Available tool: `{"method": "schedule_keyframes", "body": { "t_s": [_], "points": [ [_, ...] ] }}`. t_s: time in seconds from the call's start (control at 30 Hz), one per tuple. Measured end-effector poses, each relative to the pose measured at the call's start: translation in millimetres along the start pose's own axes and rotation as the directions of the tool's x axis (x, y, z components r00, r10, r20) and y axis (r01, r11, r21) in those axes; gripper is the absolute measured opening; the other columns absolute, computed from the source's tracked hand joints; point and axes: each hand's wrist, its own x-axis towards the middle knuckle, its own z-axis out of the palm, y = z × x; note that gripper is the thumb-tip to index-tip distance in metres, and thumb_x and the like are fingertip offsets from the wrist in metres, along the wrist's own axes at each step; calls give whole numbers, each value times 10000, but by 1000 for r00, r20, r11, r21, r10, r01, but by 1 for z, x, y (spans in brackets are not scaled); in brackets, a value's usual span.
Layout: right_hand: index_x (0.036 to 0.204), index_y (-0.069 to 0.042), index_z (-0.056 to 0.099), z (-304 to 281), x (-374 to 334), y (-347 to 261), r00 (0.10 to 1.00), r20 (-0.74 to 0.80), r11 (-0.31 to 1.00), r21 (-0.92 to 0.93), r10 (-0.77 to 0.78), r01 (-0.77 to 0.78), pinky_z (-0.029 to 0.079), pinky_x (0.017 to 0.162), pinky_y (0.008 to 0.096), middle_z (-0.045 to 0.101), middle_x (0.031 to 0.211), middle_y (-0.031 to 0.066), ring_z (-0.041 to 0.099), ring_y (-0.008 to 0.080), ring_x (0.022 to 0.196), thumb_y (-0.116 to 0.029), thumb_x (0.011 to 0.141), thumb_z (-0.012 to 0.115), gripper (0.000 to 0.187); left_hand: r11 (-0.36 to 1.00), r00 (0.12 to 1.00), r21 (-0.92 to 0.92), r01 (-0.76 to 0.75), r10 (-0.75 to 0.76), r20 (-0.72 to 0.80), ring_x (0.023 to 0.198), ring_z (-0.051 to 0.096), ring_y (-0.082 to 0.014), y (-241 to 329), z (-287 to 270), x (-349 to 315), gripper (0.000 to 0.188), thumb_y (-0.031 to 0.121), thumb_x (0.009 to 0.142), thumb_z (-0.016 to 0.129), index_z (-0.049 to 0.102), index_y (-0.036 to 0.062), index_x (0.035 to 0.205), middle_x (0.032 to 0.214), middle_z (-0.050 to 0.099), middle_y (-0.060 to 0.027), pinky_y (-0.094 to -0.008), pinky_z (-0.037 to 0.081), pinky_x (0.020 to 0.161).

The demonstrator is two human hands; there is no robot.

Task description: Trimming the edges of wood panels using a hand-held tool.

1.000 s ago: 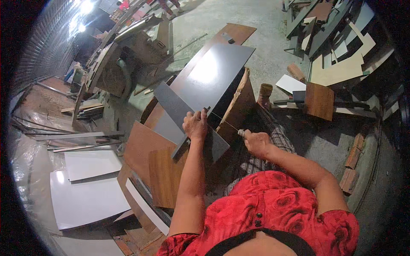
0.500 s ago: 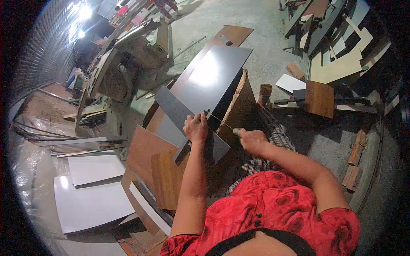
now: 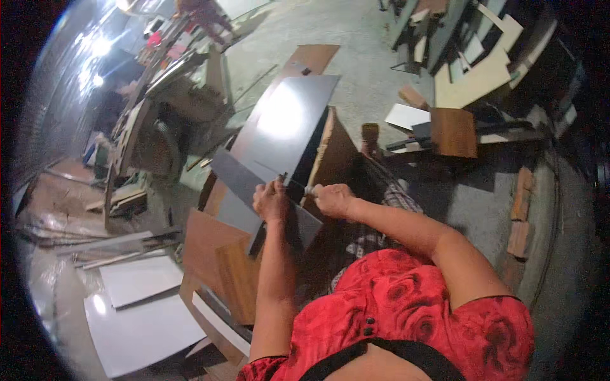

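Observation:
My left hand is closed round a dark narrow bar, whose end sticks up past the fingers. Under it, a dark grey strip lies slantwise over a larger glossy grey panel. In my right hand is a thin-shafted tool with a pale handle. Its shaft runs leftward to the bar beside my left fingers, and a faint thin line continues beyond over the grey surface. Whether the shaft is a file, a blade or a driver I cannot tell.
Brown boards lean below the grey strip, with white panels on the floor at left. A rough-edged wooden support stands under the panel. Board offcuts and bricks lie at right. Another person is far off.
My right hand has moved closer to my left, and less of the tool's shaft shows between them. My left hand keeps its grip. The whole view has shifted a little.

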Motion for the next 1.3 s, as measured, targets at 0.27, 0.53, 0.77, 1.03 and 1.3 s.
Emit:
{"method": "schedule_keyframes", "body": {
  "t_s": [0.27, 0.53, 0.77, 1.03, 1.3],
  "points": [
    [879, 26, 537, -11, -104, 74, 993, -119, 994, 113, 15, -1, 489, 617, 421, 592, 717, 230, 615, 330, 675, -293, 809, 504, 328, 998, 998, 66, 20, -16, -54, 815, 550, -306, -6, 2, 5, 377, 438, 873, 426, 658, 146, 814, 840, 550, -101, -443, 439, 697],
    [776, 17, 506, -20, -146, 104, 821, 65, 489, 776, 567, -399, 440, 523, 386, 540, 597, 134, 529, 226, 457, -298, 802, 526, 316, 996, 999, 77, 35, -37, 25, 861, 551, -306, -3, -1, 1, 463, 531, 846, 414, 658, 137, 849, 893, 557, -97, -434, 442, 726],
    [767, 26, 501, -42, -168, 77, 897, -80, 728, 618, 434, -297, 426, 587, 383, 551, 662, 182, 557, 267, 629, -305, 794, 570, 339, 998, 999, 62, 31, -29, -31, 872, 553, -318, -10, 10, 0, 485, 542, 847, 394, 658, 136, 874, 926, 550, -121, -454, 440, 725],
    [733, -6, 456, -53, -196, 71, 889, -298, 867, 464, 347, -183, 411, 526, 414, 537, 607, 180, 559, 328, 569, -293, 793, 596, 325, 998, 999, 57, -16, 18, -29, 868, 553, -322, -15, 13, 2, 471, 527, 835, 416, 651, 120, 852, 914, 552, -123, -455, 437, 728],
    [744, -22, 444, -46, -198, 86, 873, -350, 912, 350, 340, -215, 403, 517, 426, 518, 590, 184, 537, 363, 559, -292, 794, 596, 314, 996, 998, 85, 40, -43, 40, 879, 547, -318, -14, 6, 3, 455, 507, 841, 413, 646, 119, 884, 920, 552, -117, -434, 437, 743]
  ]
}}
